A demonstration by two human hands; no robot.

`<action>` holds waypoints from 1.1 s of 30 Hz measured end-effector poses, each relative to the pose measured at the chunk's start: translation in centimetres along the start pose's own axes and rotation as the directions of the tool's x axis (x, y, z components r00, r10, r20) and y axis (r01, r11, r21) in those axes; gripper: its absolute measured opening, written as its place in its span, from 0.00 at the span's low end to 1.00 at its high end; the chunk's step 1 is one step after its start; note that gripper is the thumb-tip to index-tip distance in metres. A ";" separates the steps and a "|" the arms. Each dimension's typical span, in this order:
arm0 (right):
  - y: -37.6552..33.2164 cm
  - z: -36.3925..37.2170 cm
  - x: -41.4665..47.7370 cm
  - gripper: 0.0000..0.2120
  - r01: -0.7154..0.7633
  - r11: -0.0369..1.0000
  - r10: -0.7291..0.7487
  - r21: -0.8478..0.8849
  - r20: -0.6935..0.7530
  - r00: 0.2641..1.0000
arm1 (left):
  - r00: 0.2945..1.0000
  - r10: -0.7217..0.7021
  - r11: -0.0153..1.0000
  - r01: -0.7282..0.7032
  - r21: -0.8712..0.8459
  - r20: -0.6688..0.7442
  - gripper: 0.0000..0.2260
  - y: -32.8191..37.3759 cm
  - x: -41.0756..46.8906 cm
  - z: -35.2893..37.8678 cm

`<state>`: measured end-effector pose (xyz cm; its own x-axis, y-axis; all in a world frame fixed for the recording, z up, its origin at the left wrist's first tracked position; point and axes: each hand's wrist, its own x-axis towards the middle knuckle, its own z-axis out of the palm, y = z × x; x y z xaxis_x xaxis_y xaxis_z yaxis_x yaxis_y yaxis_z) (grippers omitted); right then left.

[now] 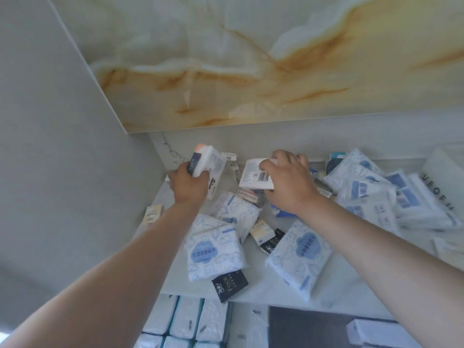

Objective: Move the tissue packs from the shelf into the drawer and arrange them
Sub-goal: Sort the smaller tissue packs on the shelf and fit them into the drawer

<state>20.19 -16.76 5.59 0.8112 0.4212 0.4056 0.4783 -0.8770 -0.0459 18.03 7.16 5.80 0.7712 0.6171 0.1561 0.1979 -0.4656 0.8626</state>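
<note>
Left hand (189, 183): raised at the back left of the shelf (256, 280), fingers (200, 147) wrapped round a white pack (211, 163) with a dark end. The pack is held clear of the shelf and tilted.

Right hand (288, 182): further right at the back of the shelf, fingers curled over the top edge of a barcode pack (254, 175) and gripping it. The printed face is turned towards the camera. Whether its lower edge touches the packs beneath cannot be told.

Shelf contents: tissue packs lie scattered and overlapping. Two blue-printed packs (213, 252) (298, 254) sit near the front edge, between the forearms, with a black pack (229, 285) partly under the left one and overhanging the edge. A pile of similar packs (371, 194) is heaped at the right. A small cream pack (152, 214) lies alone near the left wall.

Drawer (301, 330): open below the shelf edge. Rows of packs (185, 320) stand side by side at its left, and one white pack (376, 332) lies at the right, well apart, with dark bare floor between them.

Behind the shelf is a marble-patterned panel (251, 59).
</note>
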 end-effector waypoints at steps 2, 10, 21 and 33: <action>-0.9 -2.2 -1.3 0.26 -0.020 0.999 0.018 0.043 0.046 0.999 | 0.997 0.080 0.997 -0.080 -0.020 0.016 0.21 0.8 -2.5 -2.4; -6.0 -9.8 -7.5 0.20 -0.191 0.939 0.080 0.286 0.360 0.930 | 0.964 0.122 0.993 -0.120 -0.023 0.235 0.15 0.2 -14.0 -11.6; -12.5 -10.0 -17.9 0.20 -0.279 0.949 0.015 0.145 0.865 0.502 | 0.764 0.032 0.912 -0.286 0.294 0.644 0.21 -5.2 -22.1 -16.6; -9.5 -1.3 -26.5 0.20 -0.902 0.430 0.489 -0.041 0.850 0.194 | 0.572 0.106 0.754 -0.579 0.309 0.813 0.27 -6.9 -25.1 -14.3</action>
<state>-6.30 -19.90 -3.52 0.6778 -0.1508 -0.7196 -0.5398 -0.7666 -0.3479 -11.36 3.96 2.84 0.9542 -0.2126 -0.2103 -0.1108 -0.9046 0.4117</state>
